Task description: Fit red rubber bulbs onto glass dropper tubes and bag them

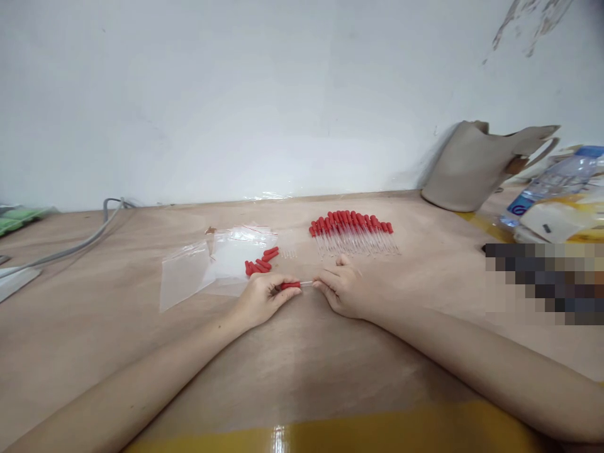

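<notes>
My left hand (pixel 267 296) pinches a red rubber bulb (pixel 290 285) between thumb and fingers. From the bulb a thin clear glass tube (pixel 306 284) runs right, into the fingertips of my right hand (pixel 342 289), which are closed on it. Bulb and tube lie in one line and meet at the left fingertips. Beyond my left hand, several loose red bulbs (pixel 258 267) rest on and beside clear plastic bags (pixel 231 251). A few bare glass tubes (pixel 289 253) lie to their right. Past my right hand is a row of droppers (pixel 352 229), red bulbs toward the wall.
A beige bag (pixel 465 167) stands against the wall at the right, with a plastic bottle (pixel 552 182) leaning beside it. A grey cable (pixel 80 244) crosses the table's left side. Yellow tape (pixel 330 431) covers the near edge. A blurred-out dark patch (pixel 557 283) lies right.
</notes>
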Tool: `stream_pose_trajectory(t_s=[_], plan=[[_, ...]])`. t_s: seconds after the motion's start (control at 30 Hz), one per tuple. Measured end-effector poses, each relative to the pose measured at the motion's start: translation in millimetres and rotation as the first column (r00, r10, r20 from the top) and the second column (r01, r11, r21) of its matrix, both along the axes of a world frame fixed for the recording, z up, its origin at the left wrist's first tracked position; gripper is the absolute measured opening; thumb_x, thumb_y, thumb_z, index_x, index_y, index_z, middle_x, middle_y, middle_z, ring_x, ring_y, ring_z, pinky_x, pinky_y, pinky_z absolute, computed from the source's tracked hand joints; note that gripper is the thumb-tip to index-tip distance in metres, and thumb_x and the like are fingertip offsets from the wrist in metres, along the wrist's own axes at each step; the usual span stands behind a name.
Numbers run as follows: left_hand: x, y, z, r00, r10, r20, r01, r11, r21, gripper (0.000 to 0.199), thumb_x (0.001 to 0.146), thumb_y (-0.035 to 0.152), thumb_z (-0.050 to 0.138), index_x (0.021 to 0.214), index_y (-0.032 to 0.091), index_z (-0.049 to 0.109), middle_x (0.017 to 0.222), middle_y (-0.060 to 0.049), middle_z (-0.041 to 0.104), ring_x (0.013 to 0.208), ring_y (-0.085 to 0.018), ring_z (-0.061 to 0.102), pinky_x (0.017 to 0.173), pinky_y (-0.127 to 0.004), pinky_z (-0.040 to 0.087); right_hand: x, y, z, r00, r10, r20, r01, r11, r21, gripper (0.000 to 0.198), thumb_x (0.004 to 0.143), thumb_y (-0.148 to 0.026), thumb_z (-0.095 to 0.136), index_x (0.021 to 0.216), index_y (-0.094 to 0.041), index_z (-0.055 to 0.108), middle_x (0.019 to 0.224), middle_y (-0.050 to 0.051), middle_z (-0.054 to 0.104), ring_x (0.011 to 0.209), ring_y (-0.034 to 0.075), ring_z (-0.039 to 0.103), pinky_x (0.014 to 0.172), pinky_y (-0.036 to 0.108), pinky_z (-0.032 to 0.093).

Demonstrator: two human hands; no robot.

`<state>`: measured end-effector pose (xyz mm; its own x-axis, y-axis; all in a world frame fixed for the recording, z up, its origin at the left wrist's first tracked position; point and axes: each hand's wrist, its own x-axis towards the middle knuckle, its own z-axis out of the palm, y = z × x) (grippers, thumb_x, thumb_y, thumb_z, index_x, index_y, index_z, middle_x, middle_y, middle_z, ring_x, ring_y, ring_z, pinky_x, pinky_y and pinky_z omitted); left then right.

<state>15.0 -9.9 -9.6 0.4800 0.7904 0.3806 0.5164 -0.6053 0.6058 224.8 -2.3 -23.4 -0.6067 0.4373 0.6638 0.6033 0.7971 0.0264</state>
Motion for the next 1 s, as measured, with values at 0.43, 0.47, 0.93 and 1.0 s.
stream_pose_trajectory(t_s=[0.43, 0.47, 0.93, 1.0], plan=[[0.4, 2.6, -2.1, 0.998, 0.021, -0.059, -0.014, 0.993, 0.119, 0.019, 0.081, 0.028, 0.057, 0.096, 0.018, 0.062, 0.075, -0.002, 0.065, 0.061, -0.012, 0.057, 0.059, -0.024, 0.048, 4.1, -9.1, 31.0, 0.975, -0.047, 0.219, 0.088, 0.98, -0.181, 0.021, 0.084, -0.021, 0.045, 0.072, -0.015, 0.061, 0.076, 0.007, 0.059, 0.074, 0.016, 0.048, 0.07, 0.029, 0.03], [0.4, 2.9, -2.7, 0.998, 0.028, -0.047, -0.022, 0.992, 0.121, 0.024, 0.08, 0.027, 0.058, 0.103, 0.018, 0.059, 0.076, -0.002, 0.063, 0.062, -0.012, 0.056, 0.059, -0.024, 0.048, 6.4, -8.7, 35.0, 0.972, -0.069, 0.223, 0.119, 0.969, -0.218, 0.02, 0.084, -0.02, 0.046, 0.072, -0.015, 0.062, 0.078, 0.007, 0.06, 0.075, 0.016, 0.048, 0.069, 0.028, 0.031], [1.0, 2.6, -1.8, 0.996, 0.019, -0.087, -0.008, 0.992, 0.127, 0.022, 0.08, 0.02, 0.055, 0.102, 0.017, 0.056, 0.082, -0.002, 0.051, 0.065, -0.01, 0.054, 0.062, -0.025, 0.049, 8.7, 88.0, 38.1, 0.693, -0.719, -0.057, 0.558, 0.585, -0.589, 0.022, 0.073, -0.025, 0.05, 0.056, -0.017, 0.06, 0.064, 0.006, 0.063, 0.069, 0.018, 0.058, 0.064, 0.025, 0.04], [1.1, 2.9, -1.9, 0.996, 0.018, -0.092, -0.006, 0.992, 0.126, 0.02, 0.08, 0.02, 0.055, 0.1, 0.017, 0.056, 0.082, -0.002, 0.052, 0.065, -0.011, 0.054, 0.062, -0.025, 0.048, 5.8, 93.0, 34.0, 0.679, -0.733, -0.033, 0.585, 0.568, -0.579, 0.022, 0.073, -0.024, 0.049, 0.057, -0.016, 0.062, 0.065, 0.008, 0.063, 0.069, 0.019, 0.059, 0.064, 0.026, 0.04]])
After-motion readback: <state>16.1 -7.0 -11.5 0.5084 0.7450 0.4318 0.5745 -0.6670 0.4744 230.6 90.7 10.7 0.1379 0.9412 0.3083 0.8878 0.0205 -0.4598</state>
